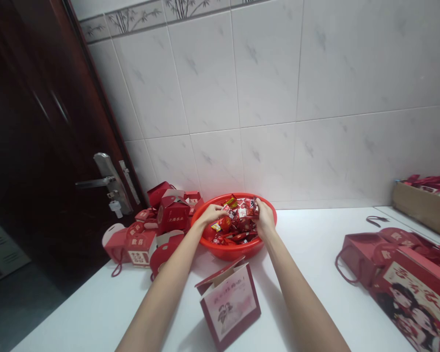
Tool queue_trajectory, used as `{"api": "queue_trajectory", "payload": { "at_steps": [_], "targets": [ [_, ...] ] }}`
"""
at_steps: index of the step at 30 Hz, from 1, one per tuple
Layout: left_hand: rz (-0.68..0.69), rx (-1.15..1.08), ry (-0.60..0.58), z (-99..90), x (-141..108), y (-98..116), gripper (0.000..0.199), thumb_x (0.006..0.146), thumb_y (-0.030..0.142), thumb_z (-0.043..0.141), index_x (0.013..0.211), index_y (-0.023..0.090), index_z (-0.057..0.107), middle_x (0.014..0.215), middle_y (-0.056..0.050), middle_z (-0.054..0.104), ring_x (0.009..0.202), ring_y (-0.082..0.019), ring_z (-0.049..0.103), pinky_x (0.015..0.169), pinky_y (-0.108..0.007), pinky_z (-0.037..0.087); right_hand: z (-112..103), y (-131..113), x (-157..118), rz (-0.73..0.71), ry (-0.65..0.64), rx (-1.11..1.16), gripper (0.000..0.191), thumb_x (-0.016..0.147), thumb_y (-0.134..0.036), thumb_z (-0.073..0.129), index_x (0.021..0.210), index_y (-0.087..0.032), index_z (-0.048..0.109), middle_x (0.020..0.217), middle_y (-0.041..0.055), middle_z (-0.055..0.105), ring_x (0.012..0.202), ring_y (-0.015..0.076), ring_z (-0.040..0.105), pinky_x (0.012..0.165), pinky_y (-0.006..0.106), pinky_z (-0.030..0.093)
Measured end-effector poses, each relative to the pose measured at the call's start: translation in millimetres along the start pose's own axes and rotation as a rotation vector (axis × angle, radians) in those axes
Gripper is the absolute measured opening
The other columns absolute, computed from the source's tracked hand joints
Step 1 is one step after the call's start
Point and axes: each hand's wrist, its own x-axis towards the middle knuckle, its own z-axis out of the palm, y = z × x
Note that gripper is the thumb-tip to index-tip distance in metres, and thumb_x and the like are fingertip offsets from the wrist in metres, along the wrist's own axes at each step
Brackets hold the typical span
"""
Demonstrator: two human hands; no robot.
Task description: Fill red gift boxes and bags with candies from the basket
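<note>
A red plastic basket (234, 252) full of wrapped candies (238, 227) stands against the wall. Over its left side, my left hand (211, 214) pinches a small pink-and-white wrapped candy (228, 210) at its fingertips. From the right, my right hand (265, 214) grips a red patterned candy packet (246, 207) above the pile. In front of the basket, between my forearms, stands a dark red gift box (231, 305) with a pink printed front and its top flaps open.
Several red gift boxes (173, 212) are heaped left of the basket, near a door handle (95, 183). At right lie larger red boxes with cord handles (399, 274), a dark strap (377, 220) and a cardboard carton (421, 205). Everything rests on a white table (308, 254).
</note>
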Motion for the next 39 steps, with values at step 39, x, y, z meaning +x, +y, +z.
{"api": "queue_trajectory", "payload": {
  "at_steps": [39],
  "targets": [
    [-0.035, -0.098, 0.109, 1.7, 5, -1, 0.024, 0.077, 0.029, 0.054, 0.059, 0.016, 0.063, 0.061, -0.004, 0.066, 0.065, -0.016, 0.062, 0.064, -0.025, 0.05, -2, 7, -3, -0.119, -0.147, -0.355, 0.04, 0.06, -0.053, 0.078, 0.055, -0.021, 0.054, 0.05, -0.0052, 0.053, 0.052, 0.012, 0.044, 0.051, 0.025, 0.033]
  ]
}}
